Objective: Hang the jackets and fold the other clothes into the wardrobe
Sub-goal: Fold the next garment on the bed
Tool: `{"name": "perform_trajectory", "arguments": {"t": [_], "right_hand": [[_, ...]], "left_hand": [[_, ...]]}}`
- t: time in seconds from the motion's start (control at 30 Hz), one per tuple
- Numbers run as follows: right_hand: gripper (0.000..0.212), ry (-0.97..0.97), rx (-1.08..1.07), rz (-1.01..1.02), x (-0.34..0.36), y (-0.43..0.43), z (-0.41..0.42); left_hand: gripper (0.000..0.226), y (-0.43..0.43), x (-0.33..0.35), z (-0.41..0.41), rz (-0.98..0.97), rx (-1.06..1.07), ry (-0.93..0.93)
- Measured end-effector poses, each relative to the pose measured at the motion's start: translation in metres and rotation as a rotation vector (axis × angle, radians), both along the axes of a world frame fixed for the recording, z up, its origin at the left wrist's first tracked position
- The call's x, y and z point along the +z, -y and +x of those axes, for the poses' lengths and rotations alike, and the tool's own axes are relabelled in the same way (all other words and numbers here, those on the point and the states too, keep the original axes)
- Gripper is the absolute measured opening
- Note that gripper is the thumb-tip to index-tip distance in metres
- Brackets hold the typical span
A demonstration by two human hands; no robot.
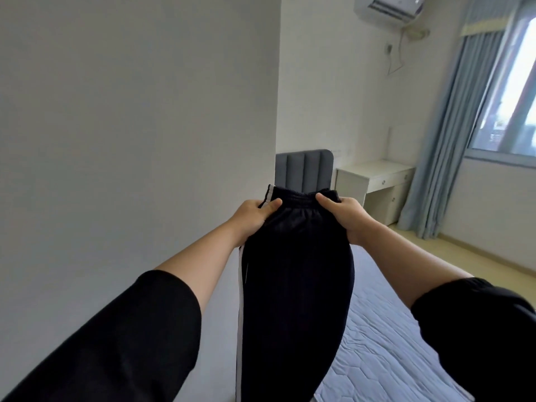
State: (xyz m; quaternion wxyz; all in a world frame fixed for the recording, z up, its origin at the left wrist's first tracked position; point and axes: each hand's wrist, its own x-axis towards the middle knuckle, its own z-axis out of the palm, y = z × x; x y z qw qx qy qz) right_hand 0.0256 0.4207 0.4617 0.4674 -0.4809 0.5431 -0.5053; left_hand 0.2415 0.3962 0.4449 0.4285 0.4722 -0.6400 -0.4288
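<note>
While the left hand (255, 217) and right hand (346, 217) pinch the black white-striped fabric trousers' (293, 285) waistband at twelve o'clock, folding remains undone, wardrobe unseen.

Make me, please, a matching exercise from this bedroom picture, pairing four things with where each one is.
Things:
1. trousers
2. air conditioner
3. curtain
4. desk

Places:
A. mounted high on the wall
B. held up at the waistband by the left hand and right hand
C. hanging beside the window
D. standing next to the headboard

Pairs: 1-B, 2-A, 3-C, 4-D
</note>
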Motion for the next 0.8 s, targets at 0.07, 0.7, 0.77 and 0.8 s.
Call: {"name": "perform_trajectory", "arguments": {"t": [0.07, 0.7, 0.77, 0.8], "right_hand": [[0.035, -0.011, -0.022, 0.008, 0.007, 0.006, -0.013], [0.022, -0.489, -0.216, -0.087, 0.062, 0.358, -0.186], [0.022, -0.383, -0.24, -0.158, 0.08, 0.403, -0.192], [0.022, -0.385, -0.27, -0.235, 0.093, 0.424, -0.195]], "left_hand": [[0.052, 0.015, 0.006, -0.012, -0.012, -0.009, 0.04], [0.012, 0.363, 0.071, -0.222, -0.016, 0.335, 0.291], [0.015, 0.411, 0.089, -0.24, -0.007, 0.354, 0.126], [0.014, 0.431, 0.101, -0.247, -0.083, 0.363, 0.083]]}}
